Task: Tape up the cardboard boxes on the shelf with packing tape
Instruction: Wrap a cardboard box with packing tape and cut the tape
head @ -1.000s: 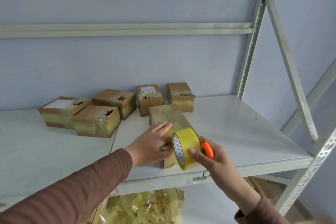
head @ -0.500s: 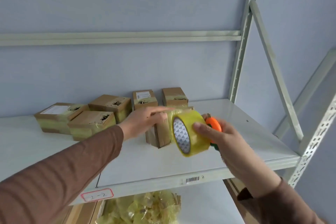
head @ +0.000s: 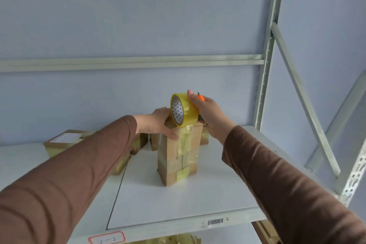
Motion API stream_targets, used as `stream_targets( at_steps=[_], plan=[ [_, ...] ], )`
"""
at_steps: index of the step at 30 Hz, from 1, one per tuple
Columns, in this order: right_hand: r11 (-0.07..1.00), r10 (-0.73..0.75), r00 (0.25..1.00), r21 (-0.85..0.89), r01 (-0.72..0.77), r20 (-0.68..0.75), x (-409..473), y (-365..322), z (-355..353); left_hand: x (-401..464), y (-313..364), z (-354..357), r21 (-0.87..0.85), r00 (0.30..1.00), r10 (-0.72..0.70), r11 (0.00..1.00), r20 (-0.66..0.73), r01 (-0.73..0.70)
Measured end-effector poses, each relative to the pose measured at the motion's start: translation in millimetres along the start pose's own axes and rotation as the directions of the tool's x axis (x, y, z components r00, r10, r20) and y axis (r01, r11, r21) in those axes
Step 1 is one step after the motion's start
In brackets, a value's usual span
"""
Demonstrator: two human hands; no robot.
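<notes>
Left fingers: lying fairly straight on the upper near face of the upright cardboard box (head: 178,156), the left hand (head: 156,124) pressing at its top left edge, with no curl round it that can be seen.
Right fingers: wrapping over the far side of the tape roll (head: 183,110), the thumb on top; the right hand (head: 208,114) is grasping the roll with an orange cutter (head: 201,97) peeking out behind the thumb.
Tape roll: sitting on edge at the box's top, its core facing left, with yellowish tape (head: 186,140) running down the near face below it.
Why the left hand is there: likely steadying the tall box and pinning the tape end so the strip is not lifting as the roll is pulled.
Why the roll is on top: probably carrying the strip over the top edge to seal that end.
Box position: standing on end, mid-shelf (head: 178,204), near the front, older tape bands already crossing its lower half.
Other boxes: lying behind and to the left (head: 63,140), partly hidden by the left sleeve.
Risk: the tall box may be tipping backward under the pull.
</notes>
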State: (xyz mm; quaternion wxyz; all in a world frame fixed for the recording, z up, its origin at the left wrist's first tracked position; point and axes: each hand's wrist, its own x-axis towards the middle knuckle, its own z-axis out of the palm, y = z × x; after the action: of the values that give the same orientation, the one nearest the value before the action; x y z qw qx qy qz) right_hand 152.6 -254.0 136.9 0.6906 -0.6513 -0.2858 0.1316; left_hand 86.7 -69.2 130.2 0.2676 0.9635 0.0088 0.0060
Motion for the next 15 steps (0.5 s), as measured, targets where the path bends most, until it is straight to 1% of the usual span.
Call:
stream_targets(
  at_steps=[1,2,3,5,7,9,10,12,15],
  plan=[
    [1.000,-0.020,0.999,0.002,0.020,0.036,-0.9,8.2,0.3,2.2,-3.3,1.1,0.051,0.998,-0.004,0.999,-0.064,0.007],
    [0.999,-0.044,0.997,-0.004,0.044,0.067,-2.4,16.4,0.2,4.2,-6.5,2.3,0.051,0.993,0.003,0.999,-0.116,0.003],
    [0.997,-0.071,0.994,-0.003,0.071,0.088,-4.0,22.6,-0.3,6.6,-10.8,3.1,0.016,0.990,0.022,1.000,-0.142,-0.020],
    [0.992,-0.125,0.988,0.021,0.124,0.091,-5.7,29.2,-3.8,9.7,-18.3,2.1,-0.038,0.990,0.063,0.997,-0.124,-0.068],
    [0.986,-0.146,0.988,0.088,0.141,0.047,-12.1,31.8,-9.6,12.6,-25.2,-0.6,-0.009,0.995,0.062,0.998,-0.080,-0.063],
    [0.985,-0.085,0.996,0.150,0.081,0.020,-26.3,43.1,-12.4,14.8,-36.0,-6.5,0.000,0.997,0.004,1.000,-0.080,-0.004],
    [0.990,-0.044,0.999,0.132,0.041,0.020,-35.7,55.5,-11.7,14.8,-41.2,-8.8,0.029,0.996,-0.018,0.999,-0.085,0.021],
    [0.996,0.066,0.998,0.056,-0.067,0.003,-52.2,90.7,-9.4,16.7,-48.5,-10.7,0.108,0.997,-0.018,0.994,-0.080,0.027],
    [0.966,0.248,0.969,0.069,-0.248,0.006,-63.5,134.7,-8.3,22.6,-52.3,-6.7,0.127,0.996,0.016,0.992,-0.090,-0.005]
  ],
)
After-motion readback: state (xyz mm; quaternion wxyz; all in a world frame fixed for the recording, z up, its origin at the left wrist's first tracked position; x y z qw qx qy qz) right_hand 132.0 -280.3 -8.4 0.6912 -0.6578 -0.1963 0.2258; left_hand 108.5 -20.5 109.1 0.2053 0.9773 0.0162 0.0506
